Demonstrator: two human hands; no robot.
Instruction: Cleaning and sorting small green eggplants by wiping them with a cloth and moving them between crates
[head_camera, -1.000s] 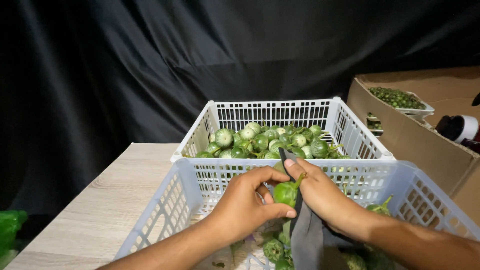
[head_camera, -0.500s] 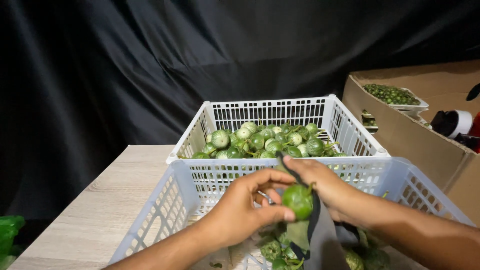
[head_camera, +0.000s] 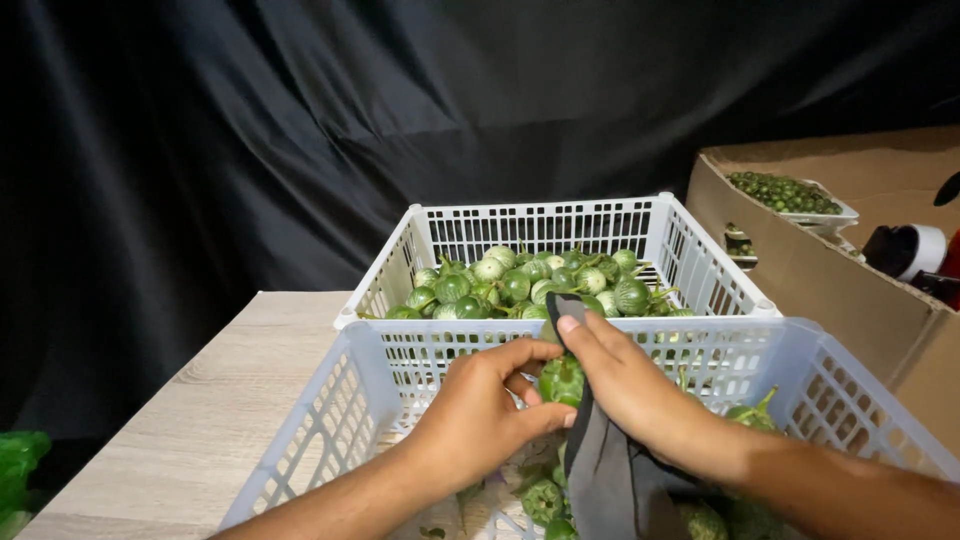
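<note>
My left hand (head_camera: 485, 405) grips a small round green eggplant (head_camera: 560, 381) over the near white plastic basket (head_camera: 310, 450). My right hand (head_camera: 625, 380) holds a dark flat tool (head_camera: 605, 470), apparently a knife or scissors, with its tip (head_camera: 562, 303) pressed against the eggplant's top under my forefinger. Several more green eggplants (head_camera: 545, 500) lie in the bottom of the near basket beneath my hands. The far white basket (head_camera: 545, 228) holds a heap of round green eggplants (head_camera: 520, 285).
Both baskets stand on a light wooden table (head_camera: 200, 420) against a black cloth backdrop. At the right is a cardboard box (head_camera: 800, 270) with a white tray of small green berries (head_camera: 785, 192). A green plastic bag (head_camera: 15, 470) lies at the lower left.
Both hands stayed together over the near basket, turning the eggplant. It now sits lower in my left fingers, and the dark tool's tip has risen over it.
</note>
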